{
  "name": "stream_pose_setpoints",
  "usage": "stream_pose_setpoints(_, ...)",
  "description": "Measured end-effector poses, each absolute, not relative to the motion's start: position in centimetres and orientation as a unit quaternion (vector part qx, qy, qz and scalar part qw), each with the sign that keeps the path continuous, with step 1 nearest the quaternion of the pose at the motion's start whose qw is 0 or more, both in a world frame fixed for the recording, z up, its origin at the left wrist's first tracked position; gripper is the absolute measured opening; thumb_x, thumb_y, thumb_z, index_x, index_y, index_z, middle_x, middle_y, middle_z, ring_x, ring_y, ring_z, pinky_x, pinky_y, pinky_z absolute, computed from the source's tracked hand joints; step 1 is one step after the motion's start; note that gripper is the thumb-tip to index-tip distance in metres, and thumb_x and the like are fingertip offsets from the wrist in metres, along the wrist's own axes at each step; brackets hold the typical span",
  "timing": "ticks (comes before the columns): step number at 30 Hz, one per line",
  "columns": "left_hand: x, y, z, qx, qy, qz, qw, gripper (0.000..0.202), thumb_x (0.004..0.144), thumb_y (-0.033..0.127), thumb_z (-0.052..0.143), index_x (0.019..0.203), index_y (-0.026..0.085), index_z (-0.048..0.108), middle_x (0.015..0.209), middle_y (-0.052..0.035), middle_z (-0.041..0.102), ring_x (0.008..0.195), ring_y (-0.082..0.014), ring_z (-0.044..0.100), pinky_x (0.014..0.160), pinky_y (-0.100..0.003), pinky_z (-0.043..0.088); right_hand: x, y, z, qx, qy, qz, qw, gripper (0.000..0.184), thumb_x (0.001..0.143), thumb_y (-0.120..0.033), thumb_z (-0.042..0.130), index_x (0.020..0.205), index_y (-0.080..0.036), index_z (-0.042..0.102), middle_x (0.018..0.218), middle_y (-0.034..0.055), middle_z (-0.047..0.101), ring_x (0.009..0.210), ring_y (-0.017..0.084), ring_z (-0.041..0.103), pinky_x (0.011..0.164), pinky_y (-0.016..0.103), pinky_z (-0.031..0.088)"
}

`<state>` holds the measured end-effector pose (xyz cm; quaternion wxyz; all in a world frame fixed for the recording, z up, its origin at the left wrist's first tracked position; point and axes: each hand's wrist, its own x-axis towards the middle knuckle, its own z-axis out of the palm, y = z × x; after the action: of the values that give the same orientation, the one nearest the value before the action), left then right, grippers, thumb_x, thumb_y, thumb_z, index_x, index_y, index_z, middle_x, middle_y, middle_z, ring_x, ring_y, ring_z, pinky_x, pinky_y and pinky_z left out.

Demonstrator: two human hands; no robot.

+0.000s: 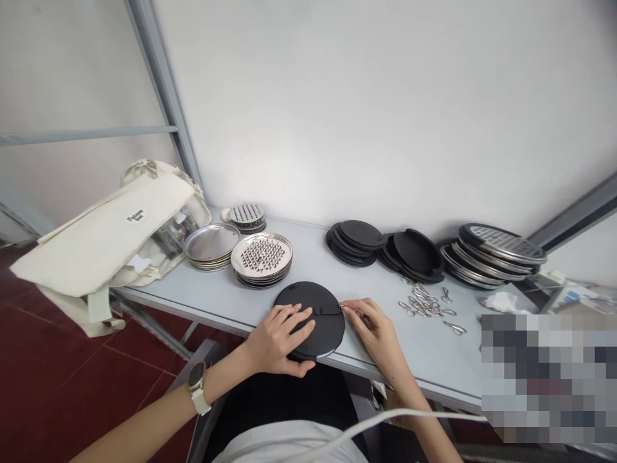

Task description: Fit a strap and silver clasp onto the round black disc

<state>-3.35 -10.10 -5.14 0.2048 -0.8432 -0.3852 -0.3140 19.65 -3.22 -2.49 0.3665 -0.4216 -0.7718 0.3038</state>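
Your left hand lies flat on the black disc at the near edge of the desk. Your right hand pinches a small metal clip at the disc's 3 o'clock side. Loose clips lie at 2 o'clock.

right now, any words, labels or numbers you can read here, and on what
Small black print on the cream tote bag: two short lines, too small and blurred to read.
Packet inside the bag's clear pocket: print too blurred to read.
No text shows on the black disc, the metal discs or the hooks.
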Motion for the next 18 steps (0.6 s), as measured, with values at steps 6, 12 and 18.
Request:
stream_pose_setpoints(6, -3.35, -10.07, -5.24, -0.843, -0.387, -0.316, 0.2, 0.054, 0.074, 0.049, 0.054, 0.115, 0.014, 0.059, 0.117, -0.0143, 0.062, 0.109, -0.0307, 0.055, 0.086, -0.043, 0.045, 19.61, -3.14, -2.64, -0.408, -0.771, 0.329, 0.361, 0.029, 0.093, -0.038, 0.044, 0.106, -0.02, 0.064, 0.093, 0.0075, 0.063, 0.081, 0.018, 0.059, 0.074, 0.029, 0.046)
stream_pose_setpoints(12, -3.35, -10.08, -5.11, -0.843, -0.384, -0.316, 0.203, 0.055, 0.074, 0.05, 0.054, 0.116, 0.015, 0.058, 0.117, -0.0149, 0.062, 0.11, -0.0309, 0.054, 0.086, -0.044, 0.045, 19.52, -3.48, -2.54, -0.407, -0.785, 0.322, 0.339, 0.03, 0.093, -0.037, 0.042, 0.111, -0.019, 0.059, 0.079, 0.0038, 0.06, 0.072, 0.016, 0.055, 0.069, 0.027, 0.045)
stream_pose_setpoints(18, -3.28, -10.08, -4.98, -0.842, -0.381, -0.325, 0.201, 0.054, 0.074, 0.05, 0.054, 0.115, 0.014, 0.059, 0.116, -0.0142, 0.063, 0.108, -0.0304, 0.055, 0.086, -0.043, 0.046, 19.5, -3.74, -2.5, -0.403, -0.792, 0.333, 0.315, 0.025, 0.094, -0.034, 0.04, 0.112, -0.021, 0.05, 0.07, -0.002, 0.048, 0.061, 0.013, 0.046, 0.059, 0.024, 0.04)
